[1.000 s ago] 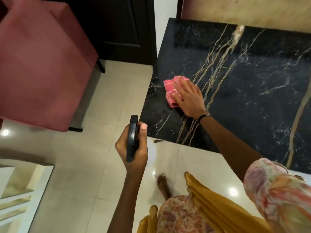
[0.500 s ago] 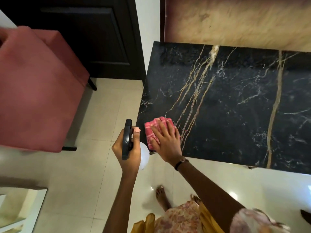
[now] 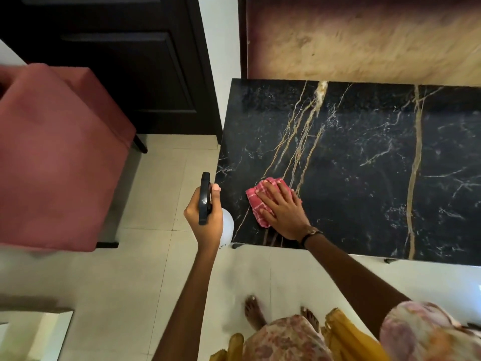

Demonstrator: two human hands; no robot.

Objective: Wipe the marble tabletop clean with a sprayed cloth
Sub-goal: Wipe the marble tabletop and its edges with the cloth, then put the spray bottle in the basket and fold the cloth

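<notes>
A black marble tabletop [image 3: 364, 165] with gold and white veins fills the right half of the view. Near its front left corner lies a folded pink checked cloth [image 3: 256, 198]. My right hand [image 3: 283, 212] presses flat on the cloth with straight fingers. My left hand [image 3: 204, 217] hovers just off the table's left edge and grips a spray bottle [image 3: 227, 227] with a black trigger head and a white body, held upright above the floor.
A pink upholstered chair [image 3: 57, 157] stands to the left on the pale tiled floor [image 3: 156, 256]. A dark door [image 3: 117, 61] is behind it. A tan wall panel [image 3: 364, 40] backs the table. My bare feet are below the table's front edge.
My right hand slid the cloth toward the table's front left corner, then a little rightward along the front. The left hand kept its grip on the spray bottle beside the table.
</notes>
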